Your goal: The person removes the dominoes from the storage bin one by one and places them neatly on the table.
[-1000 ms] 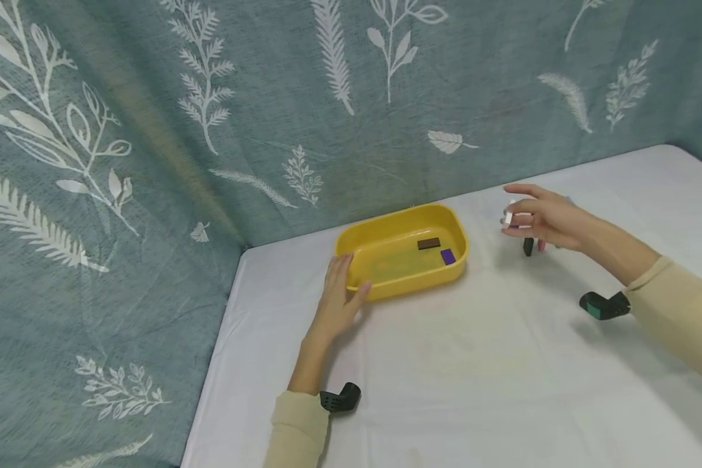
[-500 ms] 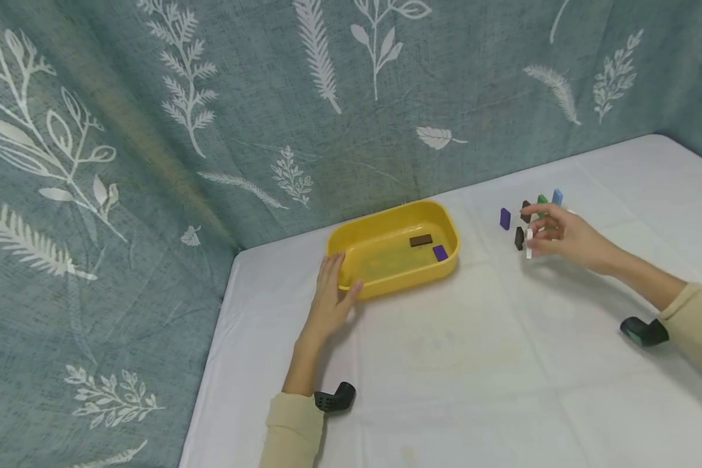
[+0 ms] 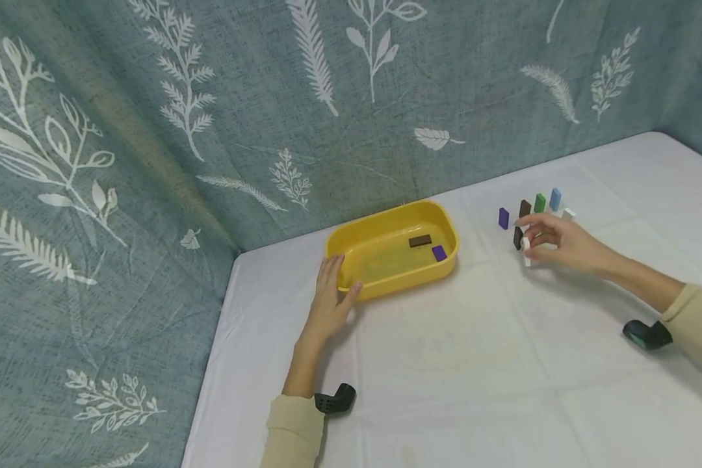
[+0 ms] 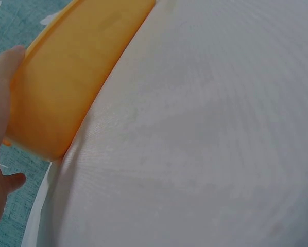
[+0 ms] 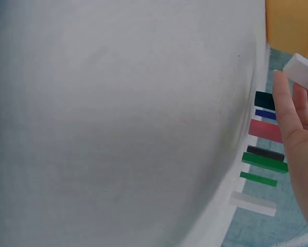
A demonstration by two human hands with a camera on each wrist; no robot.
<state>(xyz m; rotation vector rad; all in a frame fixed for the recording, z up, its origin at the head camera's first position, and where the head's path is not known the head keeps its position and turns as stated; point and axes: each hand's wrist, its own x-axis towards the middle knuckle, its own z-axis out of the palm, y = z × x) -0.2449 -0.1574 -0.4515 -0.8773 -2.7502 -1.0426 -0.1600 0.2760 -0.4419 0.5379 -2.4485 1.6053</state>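
My right hand (image 3: pixel 567 246) pinches a white domino block (image 3: pixel 526 253) between thumb and fingers, low over the white tabletop. In the right wrist view the same white block (image 5: pixel 301 71) sticks out past the fingertips. Just beyond it stands a black block (image 3: pixel 517 238), partly overlapped by the hand. Spread at the left corner of a yellow tray (image 3: pixel 398 286), my left hand (image 3: pixel 327 305) touches it with straight fingers at the end and the thumb at the front wall. Inside the tray lie a brown block (image 3: pixel 420 240) and a purple block (image 3: pixel 439 253).
Upright blocks stand around the right hand: purple (image 3: pixel 504 218), brown (image 3: pixel 524 208), green (image 3: pixel 540 203), light blue (image 3: pixel 555 199) and white (image 3: pixel 569 214). A pink block (image 5: pixel 266 130) shows in the right wrist view. A leaf-patterned curtain (image 3: pixel 363 156) borders the table's back and left.
My right hand has carried the white block rightward, nearer and down to just in front of the black block. The left hand stays at the tray; the head view has shifted slightly.
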